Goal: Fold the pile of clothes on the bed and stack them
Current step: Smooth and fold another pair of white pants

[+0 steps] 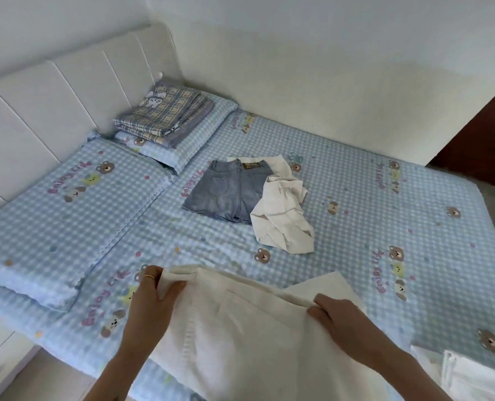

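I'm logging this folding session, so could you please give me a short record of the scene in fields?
surface: bed with blue checked sheet
in hand: white garment, spread at the near edge
left hand: pinches its left corner
right hand: grips its right edge
waiting, mid-bed: denim shorts, lying flat; crumpled white garment overlapping their right side
by headboard: folded plaid bedding on a pillow
near right corner: white fabric, partly out of frame

Beyond the two hands' grip on the white cloth, open blue checked bedsheet runs up to folded denim shorts and a crumpled white garment.
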Demonstrator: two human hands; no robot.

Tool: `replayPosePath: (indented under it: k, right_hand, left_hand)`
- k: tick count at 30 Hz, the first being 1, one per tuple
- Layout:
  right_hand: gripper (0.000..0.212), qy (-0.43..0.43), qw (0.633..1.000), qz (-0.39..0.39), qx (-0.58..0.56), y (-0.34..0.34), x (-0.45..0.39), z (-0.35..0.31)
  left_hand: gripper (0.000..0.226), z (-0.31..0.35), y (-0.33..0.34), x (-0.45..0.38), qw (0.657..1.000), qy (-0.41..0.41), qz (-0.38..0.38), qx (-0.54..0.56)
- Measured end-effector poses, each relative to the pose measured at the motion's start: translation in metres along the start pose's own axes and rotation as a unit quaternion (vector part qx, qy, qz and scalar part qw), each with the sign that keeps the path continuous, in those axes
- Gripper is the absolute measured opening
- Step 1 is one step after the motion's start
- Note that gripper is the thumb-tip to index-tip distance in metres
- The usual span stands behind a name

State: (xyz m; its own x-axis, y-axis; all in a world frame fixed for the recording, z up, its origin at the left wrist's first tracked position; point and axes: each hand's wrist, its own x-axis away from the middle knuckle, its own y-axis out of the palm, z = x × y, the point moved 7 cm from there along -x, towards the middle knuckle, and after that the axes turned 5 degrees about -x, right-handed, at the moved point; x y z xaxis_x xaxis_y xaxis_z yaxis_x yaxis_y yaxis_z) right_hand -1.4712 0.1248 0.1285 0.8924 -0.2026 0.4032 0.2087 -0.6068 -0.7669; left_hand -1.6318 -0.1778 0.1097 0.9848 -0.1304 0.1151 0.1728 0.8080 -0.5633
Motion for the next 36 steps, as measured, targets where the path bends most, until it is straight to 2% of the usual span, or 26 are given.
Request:
replayPosePath:
  k: [8, 12, 16, 20, 27, 30, 33, 35, 36]
  right_hand:
    - [0.023, -0.035, 0.997, -0.037, 0.054, 0.145, -0.181, -0.036]
    - [0.027, -0.049, 0.994, -0.046, 0.085, 0.211, -0.263, -0.052]
    - [0.037, -0.052, 0.99, -0.051, 0.122, 0.26, -0.326, -0.058]
    - [0.032, -0.04, 0.988, -0.083, 0.126, 0.293, -0.373, -0.058]
    - [0.037, -0.082, 0.984, -0.076, 0.14, 0.358, -0.471, -0.077]
    - [0.035, -0.067, 0.983, -0.094, 0.14, 0.387, -0.495, -0.071]
    - [0.034, -0.074, 0.986, -0.076, 0.127, 0.401, -0.501, -0.065]
    - [0.034, -0.087, 0.988, -0.066, 0.105, 0.397, -0.498, -0.064]
    - [0.035, -0.088, 0.99, -0.066, 0.088, 0.39, -0.494, -0.06]
  left_hand:
    - [0.013, -0.14, -0.014, -0.083, 0.991, -0.104, 0.059, -0.061]
    - [0.013, -0.212, -0.012, -0.128, 0.984, -0.155, 0.076, -0.049]
    - [0.018, -0.27, -0.009, -0.173, 0.977, -0.176, 0.08, -0.085]
    - [0.017, -0.312, -0.002, -0.214, 0.97, -0.189, 0.062, -0.142]
    - [0.017, -0.401, 0.0, -0.308, 0.95, -0.203, 0.059, -0.229]
    - [0.022, -0.429, 0.017, -0.32, 0.938, -0.213, 0.041, -0.27]
    - [0.034, -0.438, 0.036, -0.325, 0.931, -0.23, 0.017, -0.284]
    - [0.049, -0.429, 0.04, -0.326, 0.91, -0.227, 0.045, -0.344]
    - [0.055, -0.412, 0.045, -0.324, 0.901, -0.188, 0.069, -0.384]
